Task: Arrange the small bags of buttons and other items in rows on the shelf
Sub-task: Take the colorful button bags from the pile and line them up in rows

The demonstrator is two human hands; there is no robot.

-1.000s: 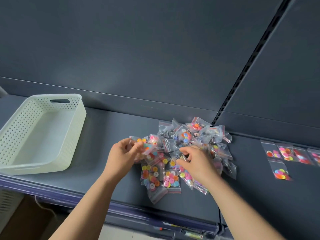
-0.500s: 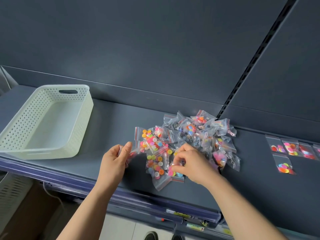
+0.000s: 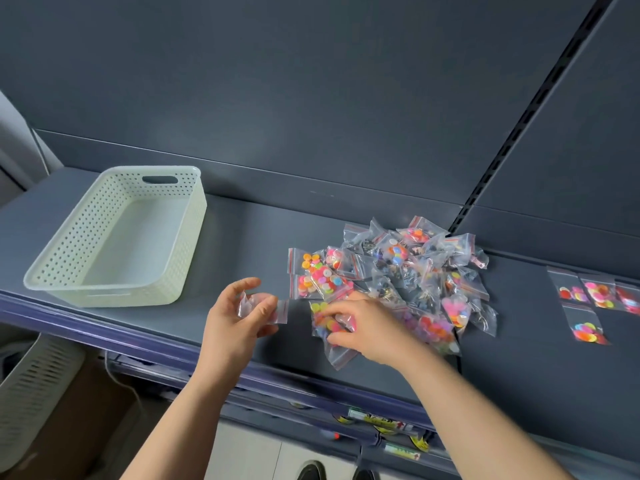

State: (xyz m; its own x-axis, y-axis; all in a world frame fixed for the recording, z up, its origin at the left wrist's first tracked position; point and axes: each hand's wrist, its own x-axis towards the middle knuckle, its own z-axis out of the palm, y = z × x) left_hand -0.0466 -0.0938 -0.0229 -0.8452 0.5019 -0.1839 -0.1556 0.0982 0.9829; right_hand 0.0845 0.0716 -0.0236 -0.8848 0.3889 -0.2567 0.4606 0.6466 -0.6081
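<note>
We take the heap of bags (image 3: 408, 271) as our mark: clear little zip bags with red seal strips, most showing bright buttons and some darker bits. They lie jumbled on the dark shelf (image 3: 242, 237), just in front of the slotted upright (image 3: 512, 147) of the back wall. Well to the left of the heap a white perforated basket (image 3: 188, 258) stands on the same shelf. To the right of the heap, apart from it, four laid-out bags (image 3: 599, 291) lie flat, three side by side and one nearer us. Below the shelf edge, far left of the heap, we see part of a second pale basket (image 3: 34, 393). Our left hand (image 3: 235, 320) is raised just left of the heap, fingers pointing toward it, thumb and curled fingers gripping a small clear bag (image 3: 263, 306); we cannot tell its contents. Our right hand (image 3: 367, 327) rests on the heap's near left edge, back upward, thumb and fingertips pinching a button bag (image 3: 334, 323) there.
</note>
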